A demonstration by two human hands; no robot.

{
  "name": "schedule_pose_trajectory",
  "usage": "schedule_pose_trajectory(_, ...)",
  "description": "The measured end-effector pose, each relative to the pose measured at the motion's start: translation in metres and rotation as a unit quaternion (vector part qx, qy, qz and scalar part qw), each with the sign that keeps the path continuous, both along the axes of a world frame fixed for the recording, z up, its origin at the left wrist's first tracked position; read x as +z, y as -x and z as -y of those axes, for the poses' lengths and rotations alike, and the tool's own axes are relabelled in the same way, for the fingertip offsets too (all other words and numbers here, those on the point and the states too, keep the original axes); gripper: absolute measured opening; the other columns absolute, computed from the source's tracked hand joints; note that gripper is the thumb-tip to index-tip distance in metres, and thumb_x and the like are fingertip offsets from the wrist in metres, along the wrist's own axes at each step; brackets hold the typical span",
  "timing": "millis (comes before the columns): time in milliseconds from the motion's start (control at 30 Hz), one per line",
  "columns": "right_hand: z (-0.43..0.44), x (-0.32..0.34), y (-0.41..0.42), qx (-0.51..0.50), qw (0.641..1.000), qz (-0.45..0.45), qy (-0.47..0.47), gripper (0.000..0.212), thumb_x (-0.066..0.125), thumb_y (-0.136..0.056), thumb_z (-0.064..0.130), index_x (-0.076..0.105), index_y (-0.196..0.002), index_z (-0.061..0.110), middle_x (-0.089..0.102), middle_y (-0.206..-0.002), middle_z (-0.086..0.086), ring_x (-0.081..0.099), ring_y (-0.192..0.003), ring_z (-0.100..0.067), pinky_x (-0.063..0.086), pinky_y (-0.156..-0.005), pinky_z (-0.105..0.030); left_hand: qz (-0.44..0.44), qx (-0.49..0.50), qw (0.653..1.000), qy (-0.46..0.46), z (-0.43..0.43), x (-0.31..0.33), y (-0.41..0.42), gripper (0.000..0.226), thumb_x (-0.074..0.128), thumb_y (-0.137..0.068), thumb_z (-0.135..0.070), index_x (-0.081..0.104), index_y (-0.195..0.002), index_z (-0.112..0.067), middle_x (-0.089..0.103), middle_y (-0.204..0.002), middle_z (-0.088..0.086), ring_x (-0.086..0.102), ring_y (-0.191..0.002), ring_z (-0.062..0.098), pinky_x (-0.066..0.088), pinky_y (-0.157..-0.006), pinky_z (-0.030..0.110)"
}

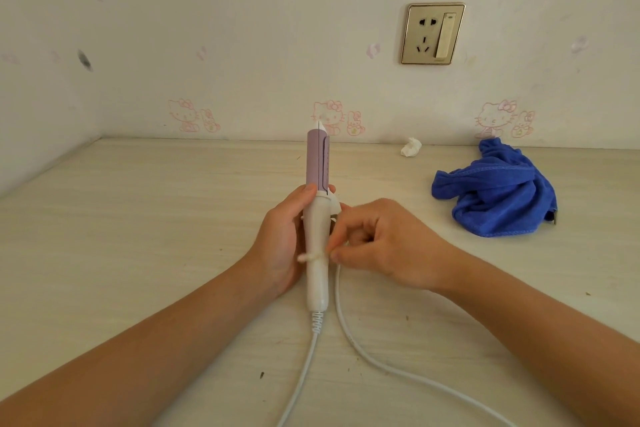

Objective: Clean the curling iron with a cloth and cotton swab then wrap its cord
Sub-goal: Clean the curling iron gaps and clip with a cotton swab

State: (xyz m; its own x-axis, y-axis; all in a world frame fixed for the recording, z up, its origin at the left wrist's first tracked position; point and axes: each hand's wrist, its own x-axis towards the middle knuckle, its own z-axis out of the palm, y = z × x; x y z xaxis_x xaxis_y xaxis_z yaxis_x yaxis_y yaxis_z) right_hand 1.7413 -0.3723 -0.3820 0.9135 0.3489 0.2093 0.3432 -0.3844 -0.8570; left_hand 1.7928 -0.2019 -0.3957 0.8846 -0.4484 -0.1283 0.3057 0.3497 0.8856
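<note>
The curling iron [317,163] stands upright over the middle of the table, with a lilac barrel and a white handle. My left hand [278,239] grips the handle from the left, thumb near the barrel's base. My right hand [391,246] pinches a thin white cotton swab [306,257] that lies across the handle, its rounded tip poking out on the left. The white cord [313,347] leaves the handle's base and runs toward me. A second run of it curves from under my right hand to the lower right. The blue cloth [498,194] lies crumpled at the right.
A crumpled white tissue wad [411,146] sits by the wall at the back. A wall socket with a switch [433,34] is above it. The pale wooden table [138,236] meets the walls at the back and left.
</note>
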Motion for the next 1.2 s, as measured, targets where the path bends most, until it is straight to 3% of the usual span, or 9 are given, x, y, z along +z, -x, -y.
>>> schedule_pose_trajectory(67,0.0042,0.0010,-0.0018,-0.024,1.000,0.002,-0.014,0.009,0.074,-0.086,-0.002,0.074,-0.081,0.005,0.041,-0.045,0.010,0.032,-0.047,-0.012,0.041,-0.063,-0.022,0.006,0.011,1.000,-0.022,0.0003,-0.0007,-0.0004,0.046,0.049,-0.103,-0.034,0.060,-0.134,-0.001,0.069,-0.086,0.009,0.064,-0.072,0.022,0.057,-0.065,0.033)
schedule_pose_trajectory(233,0.0002,0.0019,0.0024,0.067,0.997,-0.031,0.032,0.006,0.073,-0.086,-0.006,0.073,-0.082,-0.002,0.039,-0.045,0.011,0.032,-0.043,-0.005,0.037,-0.070,0.004,-0.010,-0.009,1.000,0.014,0.0004,-0.0019,-0.0010,0.038,0.048,-0.103,-0.037,0.062,-0.126,-0.010,0.068,-0.105,0.022,0.058,-0.090,0.035,0.050,-0.085,0.046)
schedule_pose_trajectory(300,0.0020,0.0016,0.0001,0.038,0.999,-0.022,0.022,0.007,0.073,-0.087,-0.005,0.072,-0.081,-0.001,0.039,-0.044,0.012,0.032,-0.044,-0.010,0.039,-0.075,-0.002,-0.008,-0.008,1.000,0.013,-0.0004,-0.0026,-0.0025,0.038,0.048,-0.104,-0.037,0.062,-0.126,-0.009,0.070,-0.104,0.021,0.060,-0.089,0.034,0.052,-0.083,0.044)
schedule_pose_trajectory(433,0.0003,0.0026,0.0043,0.107,0.989,-0.082,0.065,0.007,0.075,-0.086,0.002,0.075,-0.081,0.008,0.039,-0.044,0.012,0.031,-0.042,-0.009,0.033,-0.052,-0.021,-0.008,-0.015,0.999,0.029,-0.0022,-0.0028,-0.0033,0.037,0.049,-0.103,-0.036,0.062,-0.125,-0.009,0.071,-0.102,0.021,0.064,-0.072,0.029,0.058,-0.071,0.039)
schedule_pose_trajectory(567,0.0019,0.0017,0.0015,0.061,0.996,-0.058,0.034,0.007,0.075,-0.085,0.001,0.074,-0.080,0.006,0.039,-0.044,0.012,0.031,-0.044,-0.010,0.039,-0.060,-0.020,-0.010,-0.022,0.999,0.027,-0.0021,-0.0036,-0.0045,0.040,0.050,-0.101,-0.039,0.062,-0.126,-0.010,0.070,-0.105,0.020,0.060,-0.082,0.033,0.054,-0.077,0.043)
schedule_pose_trajectory(667,0.0011,0.0009,0.0027,0.090,0.992,-0.074,0.056,0.005,0.075,-0.084,0.007,0.076,-0.080,0.010,0.040,-0.044,0.011,0.032,-0.044,-0.011,0.044,-0.058,-0.037,-0.006,-0.014,0.999,0.033,-0.0022,-0.0040,-0.0061,0.043,0.049,-0.102,-0.036,0.063,-0.128,-0.006,0.071,-0.108,0.020,0.064,-0.074,0.028,0.058,-0.071,0.039)
schedule_pose_trajectory(800,0.0033,0.0015,-0.0009,0.029,0.999,-0.033,0.011,0.009,0.076,-0.085,0.002,0.075,-0.080,0.009,0.041,-0.045,0.013,0.031,-0.043,-0.007,0.032,-0.048,-0.019,-0.018,-0.015,1.000,0.021,-0.0031,-0.0054,-0.0077,0.047,0.047,-0.103,-0.035,0.066,-0.133,-0.003,0.070,-0.099,0.013,0.065,-0.083,0.027,0.058,-0.076,0.039)
schedule_pose_trajectory(1100,0.0039,0.0038,-0.0030,-0.115,0.991,0.060,-0.019,0.013,0.076,-0.085,0.005,0.078,-0.079,0.016,0.039,-0.045,0.013,0.033,-0.044,-0.004,0.037,-0.053,-0.016,0.014,-0.002,1.000,0.021,-0.0003,-0.0034,-0.0053,0.044,0.042,-0.106,-0.029,0.065,-0.136,-0.007,0.063,-0.091,0.014,0.066,-0.072,0.024,0.061,-0.068,0.034)
schedule_pose_trajectory(1200,-0.0009,0.0044,0.0017,-0.069,0.996,0.052,0.023,0.014,0.077,-0.084,0.006,0.077,-0.078,0.018,0.045,-0.045,0.015,0.036,-0.046,-0.004,0.037,-0.054,-0.021,0.011,-0.001,1.000,0.025,-0.0013,-0.0031,-0.0050,0.043,0.042,-0.107,-0.029,0.069,-0.133,-0.009,0.068,-0.090,0.011,0.068,-0.075,0.022,0.061,-0.069,0.032)
